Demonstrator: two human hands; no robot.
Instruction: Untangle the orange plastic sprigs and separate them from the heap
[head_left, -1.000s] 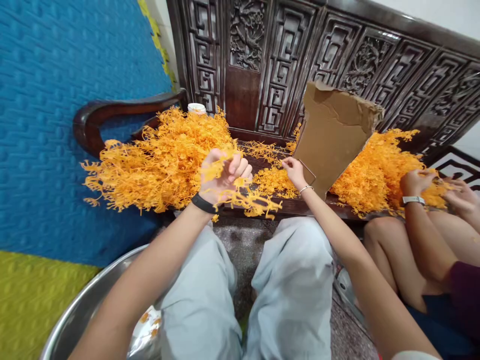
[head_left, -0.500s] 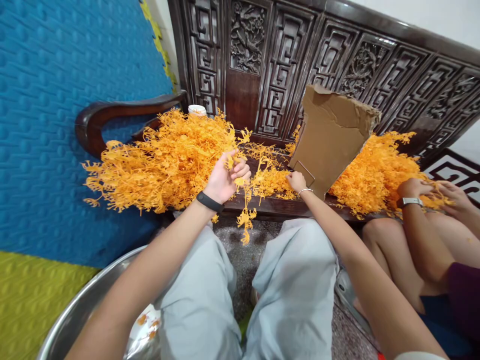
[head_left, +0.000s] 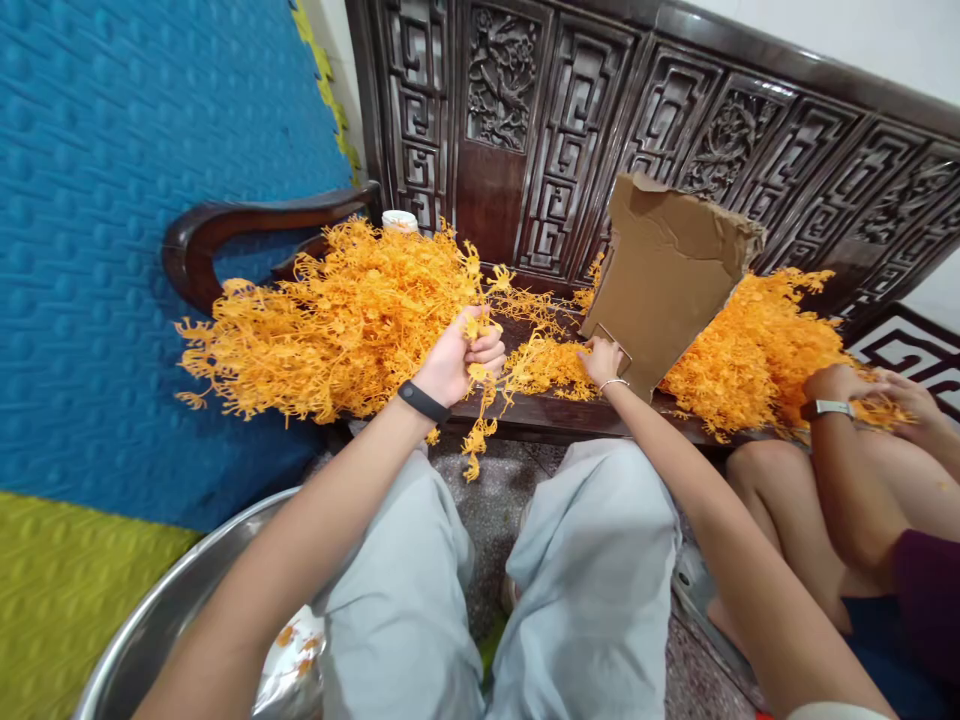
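Observation:
My left hand [head_left: 466, 356] is closed around a bunch of orange plastic flower sprays [head_left: 476, 435], whose ends stick out above the fist and dangle below it. Just behind and left of it rises a big heap of the same orange sprays [head_left: 337, 330] on a dark wooden bench [head_left: 517, 412]. My right hand [head_left: 602, 362] is at the right end of a small orange pile [head_left: 551, 365], in front of the cardboard sheet's lower corner. Its fingers look parted, and I see nothing held in them. The cardboard sheet [head_left: 667, 280] stands upright, leaning slightly.
Beyond the cardboard lies another orange heap [head_left: 750, 350], where another person's hands [head_left: 836, 383] work. A carved bench back [head_left: 495, 190] runs behind. A white cup [head_left: 399, 221] stands behind the left heap. A metal basin [head_left: 247, 515] sits at lower left, beside blue matting [head_left: 90, 250].
My left fingers have closed more tightly on the sprays, and the dangling strand has swung left. My right hand has shifted slightly right, its fingers opening from a more closed pose.

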